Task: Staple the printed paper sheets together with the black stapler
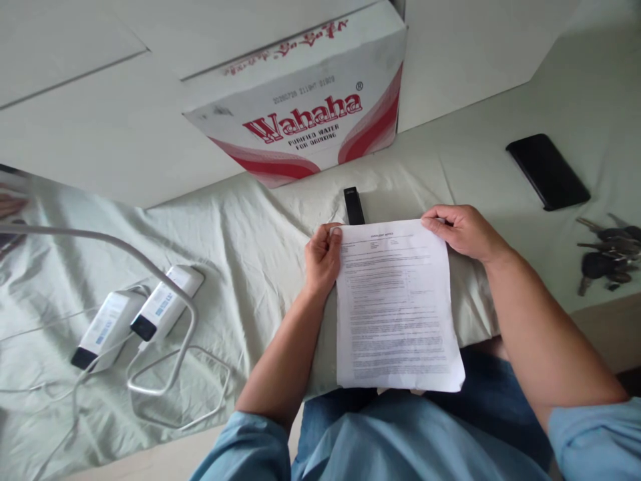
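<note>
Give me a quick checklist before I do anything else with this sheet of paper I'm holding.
1. Left hand on the sheet's top left corner: ok.
2. Right hand on the top right corner: ok.
3. Sheet flat, printed side up: ok.
4. Sheet's lower edge hangs past the bed edge over the lap: not ok.
5. Small black device lies just beyond the top edge; touching it or not: cannot tell.
6. Phone and keys lie apart from the sheet: ok.

Matt printed paper sheet [395,307], creased cloth cover [240,227], cardboard box [310,100], glossy black phone [547,171]
</note>
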`<state>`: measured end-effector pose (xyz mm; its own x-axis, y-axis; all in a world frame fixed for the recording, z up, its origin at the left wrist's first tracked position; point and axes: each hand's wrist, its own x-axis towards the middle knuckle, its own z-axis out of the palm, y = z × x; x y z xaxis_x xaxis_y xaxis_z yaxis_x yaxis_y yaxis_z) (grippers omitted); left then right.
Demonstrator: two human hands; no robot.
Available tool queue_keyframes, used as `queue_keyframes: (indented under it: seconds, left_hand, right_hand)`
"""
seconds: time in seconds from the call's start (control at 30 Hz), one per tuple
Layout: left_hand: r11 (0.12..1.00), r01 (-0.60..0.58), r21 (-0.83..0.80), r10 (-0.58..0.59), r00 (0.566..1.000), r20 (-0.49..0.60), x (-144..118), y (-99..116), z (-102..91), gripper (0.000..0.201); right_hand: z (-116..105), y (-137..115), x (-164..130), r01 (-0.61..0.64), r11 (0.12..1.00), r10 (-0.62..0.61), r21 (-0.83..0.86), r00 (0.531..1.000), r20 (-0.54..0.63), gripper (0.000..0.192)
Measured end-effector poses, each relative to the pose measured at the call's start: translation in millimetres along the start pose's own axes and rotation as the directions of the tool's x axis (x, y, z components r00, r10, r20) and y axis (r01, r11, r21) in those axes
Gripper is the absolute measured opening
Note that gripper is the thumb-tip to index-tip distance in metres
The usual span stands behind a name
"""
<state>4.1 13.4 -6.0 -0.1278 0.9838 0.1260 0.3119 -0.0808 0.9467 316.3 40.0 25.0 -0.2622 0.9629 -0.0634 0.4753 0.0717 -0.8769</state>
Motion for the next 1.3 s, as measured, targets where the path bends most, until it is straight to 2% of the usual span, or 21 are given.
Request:
queue_keyframes:
  seconds: [0.13, 0.27, 0.4, 0.5, 0.67, 0.87, 0.97, 1.17, 1.3]
  left_hand:
    - [1.0, -0.013, 0.016, 0.013, 1.0, -0.008, 1, 4, -0.2, 0.048]
    - [0.998, 0.019, -0.057, -0.019, 1.0, -0.007, 1, 3, -0.8, 0.053]
    - [0.981, 0.063, -0.184, -0.053, 0.997, 0.063, 1, -3, -2.0, 0.048]
    - [0.988, 0.045, -0.151, -0.033, 0.996, 0.082, 1, -6, -2.2, 0.045]
    - [0.995, 0.033, -0.094, -0.029, 0.999, 0.039, 3, -5, -1.2, 0.041]
    - [0.986, 0.131, -0.102, -0.123, 0.989, 0.083, 4, -5, -1.3, 0.036]
    - [0.982, 0.158, -0.104, -0.145, 0.982, 0.12, 5, -4, -2.2, 0.028]
    - [0.986, 0.108, 0.13, -0.133, 0.971, 0.2, 9, 7, -6.4, 0.011]
    - [0.951, 0.066, 0.304, -0.144, 0.959, 0.243, 11, 12, -11.0, 0.011]
  right_hand:
    - [2, -2, -1, 0.015, 0.999, -0.015, -0.038, 1.0, -0.002, 0.045]
    - [2, -4, -4, 0.014, 0.997, -0.011, -0.071, 0.999, 0.043, 0.051]
    - [2, -3, -4, 0.005, 0.997, -0.003, -0.075, 1.0, 0.027, 0.053]
    - [2, -1, -4, -0.016, 0.997, 0.022, -0.08, 0.997, 0.072, 0.054]
    - [3, 0, -3, -0.017, 0.998, 0.023, -0.067, 0.996, 0.089, 0.05]
    - [8, -1, -3, 0.0, 0.998, 0.001, -0.06, 1.0, 0.011, 0.034]
    - [9, 1, -3, -0.01, 0.997, 0.011, -0.078, 1.0, 0.016, 0.03]
    - [2, 2, -2, -0.06, 0.994, 0.067, -0.091, 0.995, 0.069, 0.028]
    - [-2, 3, -1, -0.09, 0.992, 0.098, -0.089, 0.991, 0.094, 0.025]
